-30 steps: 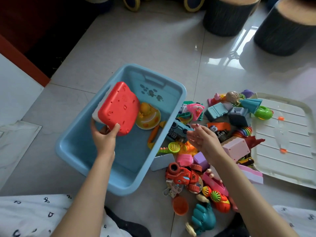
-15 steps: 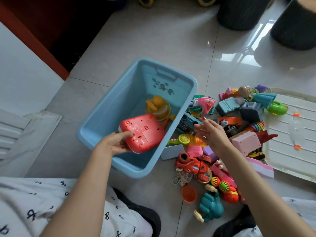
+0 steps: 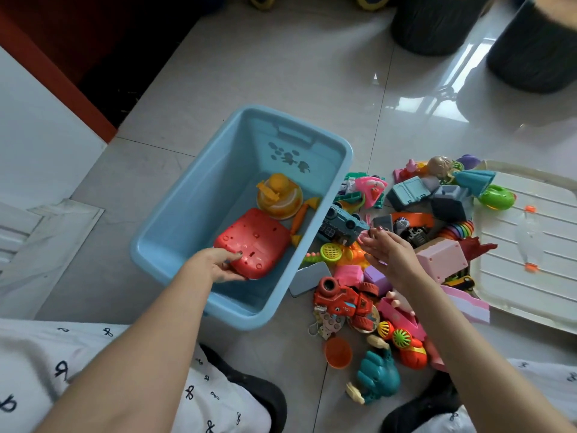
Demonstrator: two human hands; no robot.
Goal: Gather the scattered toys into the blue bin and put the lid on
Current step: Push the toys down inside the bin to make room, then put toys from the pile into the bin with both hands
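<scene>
The blue bin [image 3: 175, 226] stands on the tiled floor at centre. My left hand [image 3: 215, 265] reaches over its near rim and grips a flat red toy [image 3: 254, 242] lying low inside it. A yellow duck toy [image 3: 279, 196] and an orange carrot [image 3: 301, 218] lie on the bin's floor behind it. My right hand [image 3: 388, 250] hovers with fingers spread over the pile of scattered toys [image 3: 406, 245] to the bin's right, holding nothing. The white lid [image 3: 530, 245] lies flat at the far right.
Among the pile are a blue toy truck [image 3: 340, 225], a pink box [image 3: 441, 257], a red toy vehicle [image 3: 343, 300], an orange cup [image 3: 338, 353] and a teal whale [image 3: 377, 376]. Two dark round stools [image 3: 437, 23] stand at the back. My knees frame the bottom edge.
My left hand has lowered the red toy from above the bin's left rim down onto the bin's floor, turning it flat. The right hand has stayed over the pile.
</scene>
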